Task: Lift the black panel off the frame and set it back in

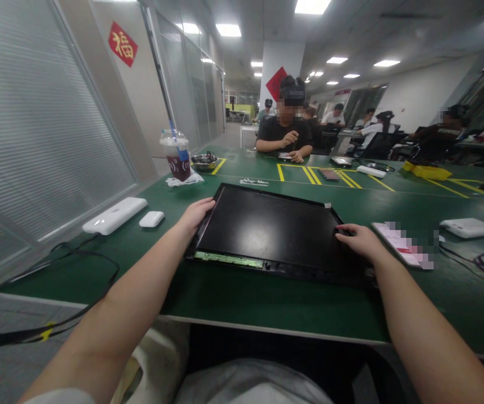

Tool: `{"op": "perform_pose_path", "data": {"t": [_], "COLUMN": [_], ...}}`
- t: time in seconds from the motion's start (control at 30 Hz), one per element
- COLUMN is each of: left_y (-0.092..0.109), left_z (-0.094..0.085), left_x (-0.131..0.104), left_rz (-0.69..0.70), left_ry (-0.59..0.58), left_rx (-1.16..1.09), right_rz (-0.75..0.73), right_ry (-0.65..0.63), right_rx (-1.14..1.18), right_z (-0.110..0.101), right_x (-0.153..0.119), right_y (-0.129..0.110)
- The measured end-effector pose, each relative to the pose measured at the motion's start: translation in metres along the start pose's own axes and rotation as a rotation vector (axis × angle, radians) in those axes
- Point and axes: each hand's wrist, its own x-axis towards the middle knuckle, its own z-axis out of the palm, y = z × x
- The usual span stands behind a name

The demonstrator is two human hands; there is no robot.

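Observation:
A black laptop screen panel (263,224), its bezel off, lies face up on the green table in front of me. Along its near edge runs an exposed green circuit strip (229,259). My left hand (200,213) is closed on the panel's left edge near the far corner, with some fingers hidden behind the frame. At the right edge, my right hand (360,240) grips with thumb and fingers at the frame. A small pale piece (328,205) sits at the panel's far right corner.
Left stand a white power bank (115,215), a small white case (151,219) and a lidded drink cup (175,157). Small white pieces (254,182) lie behind the panel. Right are a phone (397,242) and a white device (469,227) with cables. A person (286,126) sits opposite.

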Motion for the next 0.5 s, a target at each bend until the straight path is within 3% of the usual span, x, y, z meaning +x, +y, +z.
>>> {"op": "perform_pose_path", "data": {"t": [0.27, 0.5], "left_y": [-0.006, -0.008], "left_z": [-0.014, -0.019], "left_x": [0.023, 0.022], "left_rz": [-0.028, 0.016], "left_ry": [-0.12, -0.173], "left_rx": [-0.116, -0.134], "right_rz": [-0.085, -0.078], "right_ry": [0.021, 0.021], "right_rx": [0.019, 0.039], "right_z": [0.009, 0.008], "right_x": [0.002, 0.002], "right_y": [0.001, 0.001]}}
